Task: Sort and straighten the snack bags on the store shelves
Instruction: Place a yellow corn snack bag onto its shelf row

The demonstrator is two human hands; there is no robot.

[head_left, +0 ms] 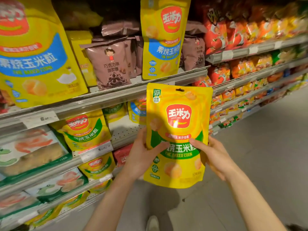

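Held item: glossy yellow stand-up pouch of baked corn with a green band and red logo (pixel 177 135), upright, front outward, out in front of the shelves and touching none of them.
Left hand (pixel 141 154): gripping the pouch's left edge, thumb across the green band, fingers hidden behind; likely steadying it so the print can be read.
Right hand (pixel 215 155): gripping the right edge, thumb tip on the front, fingers curled behind; a two-sided hold, keeping the soft foil flat.
Likely destination: middle shelf with the perforated white back panel (pixel 123 129), where a bare gap sits between a matching green-band corn pouch (pixel 86 130) and blue-band pouches further back; judged the right row because of the matching band.
Upper shelf: grey metal ledge with price rail (pixel 116 95), carrying a tall yellow corn pouch with a blue band (pixel 163 39) standing alone among brown chocolate-ring snack bags (pixel 108 64); seemingly out of its group, so a candidate for sorting.
Near left: large blue-band yellow pouch (pixel 31 52), leaning out past the shelf edge, close to the camera.
Lower shelves: more green-band pouches (pixel 97 165) tilted behind white price tags, not squared up.
Far right: rows of red and orange crisp bags (pixel 233 30), too blurred to judge.
Next step, as a guess: placing the held pouch upright, face out, into the gap.
Risk: slippery foil, top-heavy pouch tipping forward once released.
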